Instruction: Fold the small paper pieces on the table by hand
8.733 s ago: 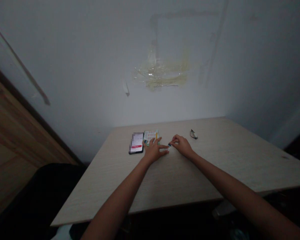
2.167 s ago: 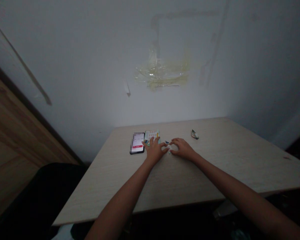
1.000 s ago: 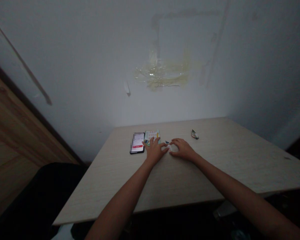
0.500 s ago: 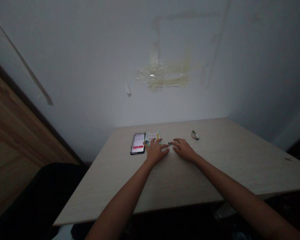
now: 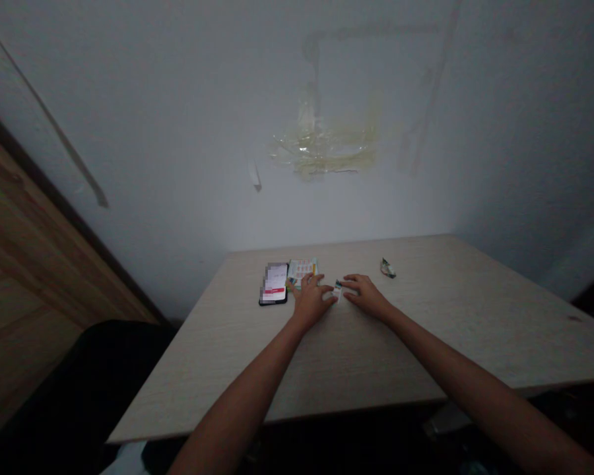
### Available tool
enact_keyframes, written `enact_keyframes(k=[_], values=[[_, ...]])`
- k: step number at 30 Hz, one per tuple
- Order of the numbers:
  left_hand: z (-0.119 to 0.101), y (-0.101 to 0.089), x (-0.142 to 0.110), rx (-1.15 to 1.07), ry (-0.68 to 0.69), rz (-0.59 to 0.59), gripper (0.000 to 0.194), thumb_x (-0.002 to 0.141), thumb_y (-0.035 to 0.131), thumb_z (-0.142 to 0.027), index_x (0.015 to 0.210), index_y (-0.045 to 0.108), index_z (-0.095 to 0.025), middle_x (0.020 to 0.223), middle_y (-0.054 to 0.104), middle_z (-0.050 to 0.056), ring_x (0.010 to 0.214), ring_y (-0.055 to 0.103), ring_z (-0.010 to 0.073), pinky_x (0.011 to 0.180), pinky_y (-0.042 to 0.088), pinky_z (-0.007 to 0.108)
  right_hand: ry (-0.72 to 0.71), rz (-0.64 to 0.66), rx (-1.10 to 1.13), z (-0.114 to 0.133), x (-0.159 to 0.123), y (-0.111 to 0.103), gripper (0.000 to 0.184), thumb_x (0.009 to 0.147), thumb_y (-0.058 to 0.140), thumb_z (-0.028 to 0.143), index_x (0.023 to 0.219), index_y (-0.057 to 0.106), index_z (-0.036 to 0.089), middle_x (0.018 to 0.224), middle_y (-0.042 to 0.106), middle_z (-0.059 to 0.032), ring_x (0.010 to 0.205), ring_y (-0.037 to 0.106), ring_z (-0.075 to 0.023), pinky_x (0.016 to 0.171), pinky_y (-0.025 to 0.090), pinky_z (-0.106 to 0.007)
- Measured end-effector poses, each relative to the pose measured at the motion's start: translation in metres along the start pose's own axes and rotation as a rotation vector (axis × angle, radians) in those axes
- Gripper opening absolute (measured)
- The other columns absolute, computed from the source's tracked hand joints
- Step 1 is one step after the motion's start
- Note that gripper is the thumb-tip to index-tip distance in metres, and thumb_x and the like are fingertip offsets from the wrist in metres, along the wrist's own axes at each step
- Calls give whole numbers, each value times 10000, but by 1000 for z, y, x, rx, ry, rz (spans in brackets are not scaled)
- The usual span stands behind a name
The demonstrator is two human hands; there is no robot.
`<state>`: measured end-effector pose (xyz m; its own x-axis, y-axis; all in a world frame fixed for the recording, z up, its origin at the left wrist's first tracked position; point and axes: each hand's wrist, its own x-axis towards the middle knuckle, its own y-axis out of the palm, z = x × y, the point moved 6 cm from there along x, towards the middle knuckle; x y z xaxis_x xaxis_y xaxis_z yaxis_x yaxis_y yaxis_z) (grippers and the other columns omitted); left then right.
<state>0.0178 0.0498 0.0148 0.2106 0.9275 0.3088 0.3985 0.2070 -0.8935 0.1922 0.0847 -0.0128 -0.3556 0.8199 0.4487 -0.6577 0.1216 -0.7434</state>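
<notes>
Pointing roughly fore-aft, small white-blue piece (image 5: 337, 291) sits between left hand (image 5: 311, 301), nearer, fingers spread, and right hand (image 5: 367, 295), just beside, thumb and finger parted.

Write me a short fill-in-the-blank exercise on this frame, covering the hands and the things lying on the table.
1. The small pale piece sits ____ the left hand and the right hand.
2. The phone lies with its lit screen facing ____.
3. The printed item beside the phone is partly hidden by the ____ hand.
4. The crumpled wrapper lies nearer to the ____ hand than to the other.

Missing words: between; up; left; right
</notes>
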Motion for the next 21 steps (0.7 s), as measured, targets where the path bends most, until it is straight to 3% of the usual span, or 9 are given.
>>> enact_keyframes(k=[8,14,21], values=[[-7,1,2,-104,-15,49,278,843,676,-406,1117,719,-387,1458,507,26,1383,349,343,1105,36,748,122,-89,181,-3,3,-11,323,688,775,267,1002,757,191,1077,729,-101,1082,624,-279,1016,433,-439],[-5,4,8,-146,26,12,309,822,709,-397,1122,729,-327,1372,583,69,1310,462,293,1155,161,626,218,-103,445,-7,2,-5,288,712,735,267,987,726,182,976,751,-75,942,690,-230,946,491,-399],[-6,-5,14,-210,-5,-9,319,787,742,-390,1083,756,-271,1147,709,80,1170,578,278,1170,133,600,273,-117,738,-1,8,-1,378,658,765,294,994,659,158,859,753,-64,820,713,-200,837,545,-357]])
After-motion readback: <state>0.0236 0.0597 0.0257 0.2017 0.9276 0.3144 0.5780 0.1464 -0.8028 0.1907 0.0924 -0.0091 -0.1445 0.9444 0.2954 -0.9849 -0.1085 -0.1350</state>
